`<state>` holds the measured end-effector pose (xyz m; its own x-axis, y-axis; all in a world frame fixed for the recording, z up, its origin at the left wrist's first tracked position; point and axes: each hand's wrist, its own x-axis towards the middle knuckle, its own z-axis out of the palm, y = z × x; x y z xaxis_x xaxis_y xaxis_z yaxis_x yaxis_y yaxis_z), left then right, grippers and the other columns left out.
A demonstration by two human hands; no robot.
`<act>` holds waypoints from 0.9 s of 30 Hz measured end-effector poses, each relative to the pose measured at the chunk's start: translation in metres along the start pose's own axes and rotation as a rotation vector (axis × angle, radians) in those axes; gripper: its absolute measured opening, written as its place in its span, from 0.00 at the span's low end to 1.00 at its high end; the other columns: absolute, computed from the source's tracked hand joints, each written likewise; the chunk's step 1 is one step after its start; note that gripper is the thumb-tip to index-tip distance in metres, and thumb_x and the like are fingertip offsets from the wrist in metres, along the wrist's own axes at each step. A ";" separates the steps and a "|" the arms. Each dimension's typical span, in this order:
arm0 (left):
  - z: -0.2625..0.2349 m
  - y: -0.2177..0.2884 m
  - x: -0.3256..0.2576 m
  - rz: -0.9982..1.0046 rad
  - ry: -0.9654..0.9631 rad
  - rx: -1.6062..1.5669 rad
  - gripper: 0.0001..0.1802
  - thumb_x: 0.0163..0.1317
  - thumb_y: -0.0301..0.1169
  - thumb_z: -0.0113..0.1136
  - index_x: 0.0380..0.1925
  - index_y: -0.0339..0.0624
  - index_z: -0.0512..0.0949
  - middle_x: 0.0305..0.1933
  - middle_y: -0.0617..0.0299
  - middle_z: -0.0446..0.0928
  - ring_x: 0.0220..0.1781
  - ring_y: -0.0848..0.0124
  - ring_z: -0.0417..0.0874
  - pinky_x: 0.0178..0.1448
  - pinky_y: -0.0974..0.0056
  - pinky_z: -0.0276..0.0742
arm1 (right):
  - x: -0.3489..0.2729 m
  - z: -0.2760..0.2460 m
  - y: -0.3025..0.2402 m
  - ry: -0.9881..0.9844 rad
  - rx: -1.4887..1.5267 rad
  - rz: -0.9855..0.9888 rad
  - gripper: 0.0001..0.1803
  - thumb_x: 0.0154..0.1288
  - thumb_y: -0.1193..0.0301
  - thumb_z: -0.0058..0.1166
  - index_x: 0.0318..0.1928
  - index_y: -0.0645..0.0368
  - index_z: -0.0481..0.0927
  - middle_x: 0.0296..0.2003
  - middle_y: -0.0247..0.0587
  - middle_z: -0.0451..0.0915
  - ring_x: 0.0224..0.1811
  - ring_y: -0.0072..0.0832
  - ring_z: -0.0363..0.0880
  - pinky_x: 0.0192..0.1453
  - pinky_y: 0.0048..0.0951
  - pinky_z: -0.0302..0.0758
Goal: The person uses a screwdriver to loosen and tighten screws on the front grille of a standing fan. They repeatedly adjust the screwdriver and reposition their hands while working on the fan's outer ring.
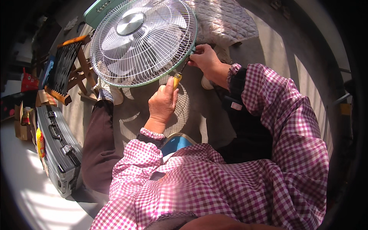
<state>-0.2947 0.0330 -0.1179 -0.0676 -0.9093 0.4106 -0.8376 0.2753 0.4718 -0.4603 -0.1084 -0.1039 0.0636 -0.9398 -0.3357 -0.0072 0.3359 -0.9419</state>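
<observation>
An electric fan (130, 23) with a white wire guard and pale green rim lies tilted in front of me, its blades visible behind the wires. My left hand (163, 101) is closed round the yellow handle of a screwdriver (177, 78), whose dark shaft points up toward the fan's lower right rim. At that same rim, my right hand (205, 59) has its fingers pinched against the edge; whether a small part is between them I cannot make out.
A quilted pad (226, 23) lies beyond the fan on the right. To the left stand a folding stool (73, 65) with black webbing and a silver hard case (57, 142). Something blue (178, 143) shows below my left wrist. Sunlight stripes the grey floor (218, 122).
</observation>
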 end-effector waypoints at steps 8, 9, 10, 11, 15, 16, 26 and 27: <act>0.000 -0.008 -0.015 -0.944 -0.329 -2.249 0.23 0.74 0.47 0.46 0.58 0.43 0.70 0.40 0.54 0.78 0.19 0.79 0.65 0.19 0.76 0.64 | 0.005 -0.001 0.004 -0.010 0.001 0.002 0.24 0.61 0.79 0.57 0.56 0.72 0.64 0.46 0.48 0.75 0.38 0.30 0.81 0.39 0.27 0.81; 0.004 -0.007 -0.014 -0.926 -0.353 -2.264 0.22 0.74 0.46 0.45 0.56 0.42 0.71 0.41 0.54 0.78 0.17 0.79 0.63 0.17 0.75 0.63 | 0.005 -0.001 0.004 -0.012 0.004 -0.018 0.26 0.60 0.78 0.58 0.57 0.71 0.64 0.46 0.48 0.76 0.35 0.28 0.82 0.34 0.27 0.79; 0.006 -0.006 -0.014 -0.867 -0.293 -2.110 0.19 0.74 0.41 0.48 0.58 0.42 0.70 0.37 0.59 0.77 0.20 0.79 0.67 0.20 0.75 0.65 | 0.004 -0.001 0.004 0.004 0.010 -0.013 0.27 0.60 0.76 0.58 0.58 0.69 0.64 0.46 0.48 0.76 0.33 0.27 0.83 0.30 0.26 0.76; 0.009 -0.003 -0.013 -0.722 -0.220 -1.761 0.20 0.73 0.40 0.51 0.59 0.42 0.70 0.34 0.60 0.77 0.21 0.79 0.70 0.21 0.74 0.68 | 0.003 -0.001 0.004 -0.009 -0.010 -0.031 0.26 0.61 0.78 0.57 0.57 0.70 0.64 0.46 0.48 0.75 0.36 0.28 0.82 0.36 0.27 0.78; 0.013 0.000 -0.007 -0.040 0.079 -0.316 0.24 0.65 0.34 0.59 0.61 0.45 0.69 0.29 0.59 0.74 0.28 0.68 0.80 0.30 0.63 0.78 | -0.004 0.001 -0.001 -0.011 -0.007 -0.027 0.23 0.63 0.81 0.56 0.56 0.71 0.63 0.46 0.47 0.74 0.44 0.31 0.79 0.47 0.30 0.82; 0.011 -0.001 -0.007 0.012 0.060 -0.142 0.25 0.64 0.33 0.60 0.62 0.45 0.69 0.30 0.58 0.74 0.29 0.65 0.81 0.31 0.61 0.79 | -0.007 0.001 -0.002 -0.016 0.007 -0.022 0.24 0.63 0.81 0.56 0.56 0.71 0.63 0.47 0.47 0.74 0.45 0.31 0.79 0.47 0.30 0.82; 0.010 -0.006 -0.009 0.016 0.059 -0.033 0.26 0.63 0.33 0.60 0.62 0.51 0.70 0.33 0.58 0.75 0.30 0.58 0.81 0.33 0.57 0.79 | -0.003 -0.009 -0.011 -0.035 0.131 0.037 0.19 0.68 0.77 0.52 0.55 0.72 0.67 0.48 0.47 0.75 0.47 0.32 0.78 0.50 0.31 0.82; 0.010 -0.006 -0.008 0.015 0.064 -0.043 0.25 0.63 0.33 0.60 0.61 0.51 0.70 0.33 0.58 0.75 0.30 0.58 0.81 0.33 0.57 0.79 | 0.000 -0.011 -0.012 -0.046 0.173 0.054 0.18 0.68 0.77 0.51 0.55 0.72 0.67 0.48 0.48 0.76 0.47 0.33 0.79 0.50 0.31 0.82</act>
<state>-0.2942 0.0361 -0.1317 -0.0439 -0.8837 0.4660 -0.8128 0.3029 0.4977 -0.4715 -0.1128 -0.0927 0.1130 -0.9175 -0.3814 0.1592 0.3956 -0.9045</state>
